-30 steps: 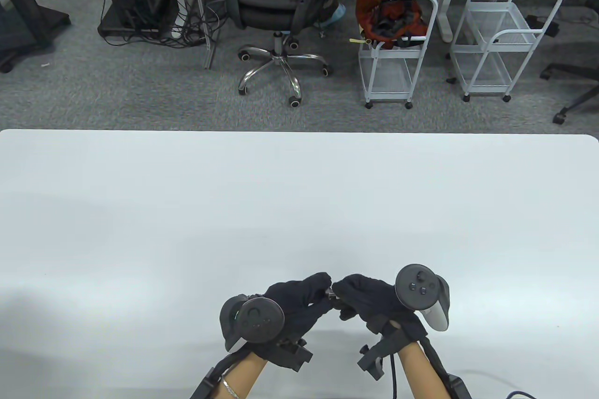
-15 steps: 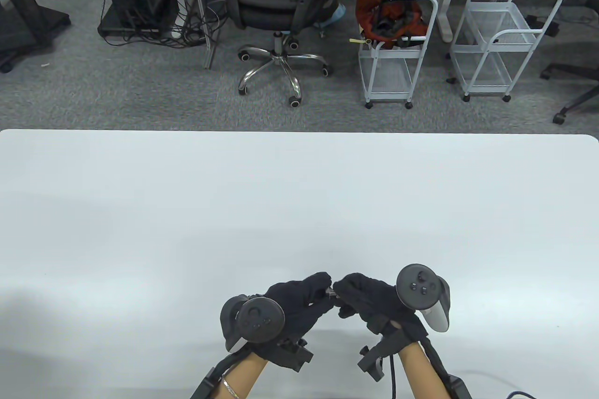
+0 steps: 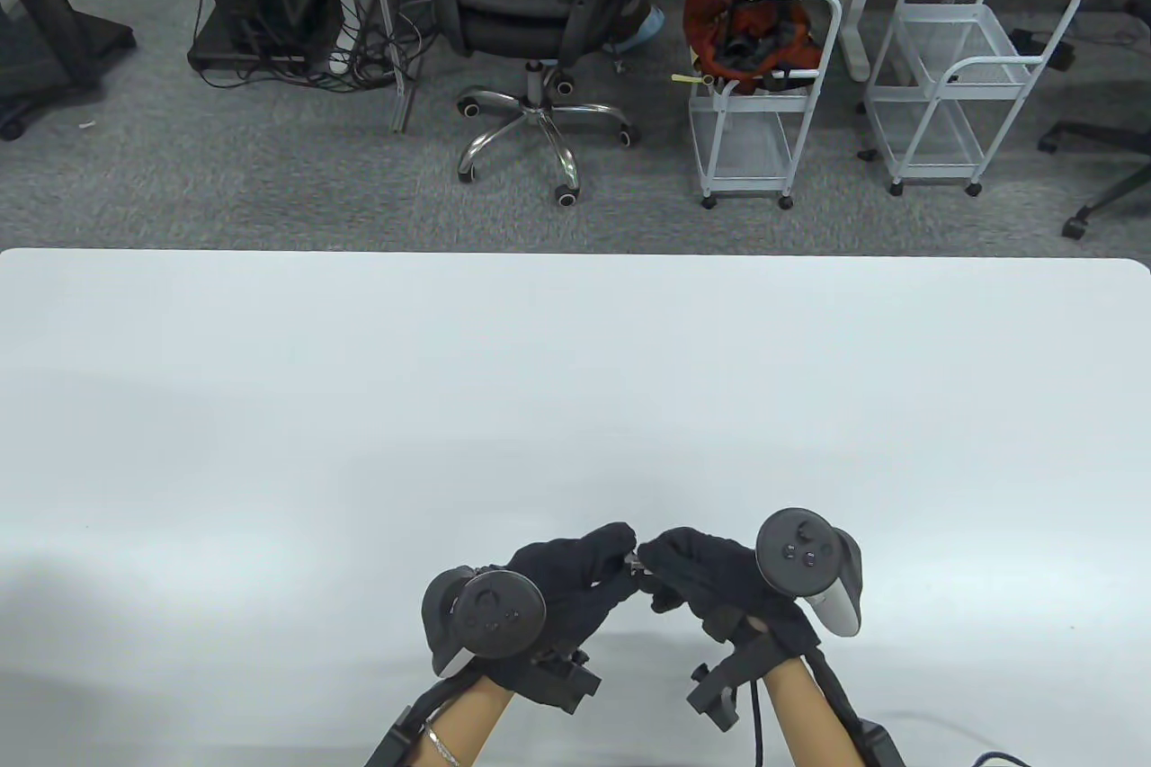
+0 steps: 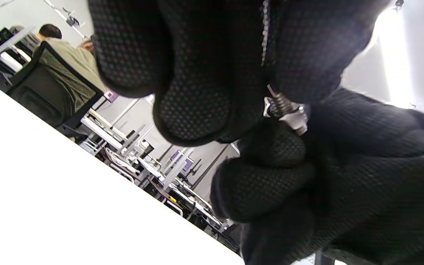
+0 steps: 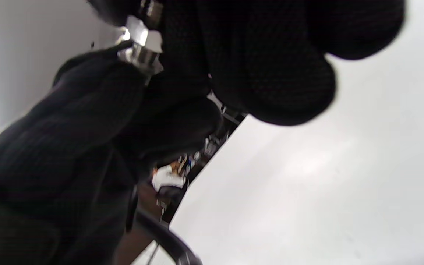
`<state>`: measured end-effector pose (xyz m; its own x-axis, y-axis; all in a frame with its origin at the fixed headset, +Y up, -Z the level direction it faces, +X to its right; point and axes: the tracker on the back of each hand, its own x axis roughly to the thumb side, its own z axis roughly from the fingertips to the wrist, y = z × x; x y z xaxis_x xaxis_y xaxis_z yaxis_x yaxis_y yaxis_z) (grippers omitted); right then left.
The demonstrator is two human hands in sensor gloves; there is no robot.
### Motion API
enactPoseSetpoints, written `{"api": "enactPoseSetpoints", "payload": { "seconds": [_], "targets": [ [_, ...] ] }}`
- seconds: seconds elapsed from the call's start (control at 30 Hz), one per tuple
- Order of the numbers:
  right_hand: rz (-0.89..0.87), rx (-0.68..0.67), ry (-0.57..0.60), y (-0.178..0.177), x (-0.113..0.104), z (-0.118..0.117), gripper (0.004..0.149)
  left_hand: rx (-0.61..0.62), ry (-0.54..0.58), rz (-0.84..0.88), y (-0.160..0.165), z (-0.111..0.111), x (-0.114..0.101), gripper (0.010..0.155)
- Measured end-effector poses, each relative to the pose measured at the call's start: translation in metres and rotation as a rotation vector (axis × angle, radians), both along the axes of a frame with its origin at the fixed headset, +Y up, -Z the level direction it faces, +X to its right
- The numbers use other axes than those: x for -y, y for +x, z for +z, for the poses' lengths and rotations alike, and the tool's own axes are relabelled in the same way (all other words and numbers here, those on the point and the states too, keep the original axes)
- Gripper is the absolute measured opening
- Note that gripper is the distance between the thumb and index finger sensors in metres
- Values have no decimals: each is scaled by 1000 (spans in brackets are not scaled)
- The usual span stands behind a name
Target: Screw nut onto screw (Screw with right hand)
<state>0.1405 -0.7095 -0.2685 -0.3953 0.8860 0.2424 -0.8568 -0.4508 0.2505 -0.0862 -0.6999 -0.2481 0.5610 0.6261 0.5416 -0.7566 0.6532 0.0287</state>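
- Table view: both hands are up close together over the near edge of the white surface [image 3: 575,371], fingertips meeting in the middle. Left hand [image 3: 566,574] and right hand [image 3: 706,574] are both curled in, and there's just a tiny glint of metal between them, too small here to tell which part is which.
- Left wrist view: way clearer. The screw [image 4: 279,104] has its threaded shank poking out from the left hand's pinch, and the nut [image 4: 296,119] sits on it, with the right hand's fingers wrapped round that end.
- Right wrist view: blurry, but the right hand's fingertips [image 5: 182,55] are pinching the shiny nut [image 5: 140,55] at the top, the left glove right behind it.
- What could go wrong, my guess: the nut looks only barely started, so any tilt between the two hands could cross-thread or jam it. The gloves also hide most of the part, so a regrip could let the nut slip off and roll across the surface.
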Motion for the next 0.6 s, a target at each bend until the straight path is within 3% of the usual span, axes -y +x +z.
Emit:
{"api": "enactPoseSetpoints", "payload": {
  "seconds": [0.2, 0.33, 0.53, 0.6],
  "targets": [
    [35, -157, -91, -2, -2, 0, 50, -37, 15, -16, -3, 0, -1, 47],
    [12, -3, -5, 0, 0, 0, 45, -2, 1, -8, 0, 0, 0, 47],
    [39, -152, -94, -1, 0, -1, 50, -31, 18, -23, -1, 0, -1, 48],
    [66, -108, -25, -1, -1, -2, 47, -25, 11, -21, -1, 0, 0, 48]
  ]
}}
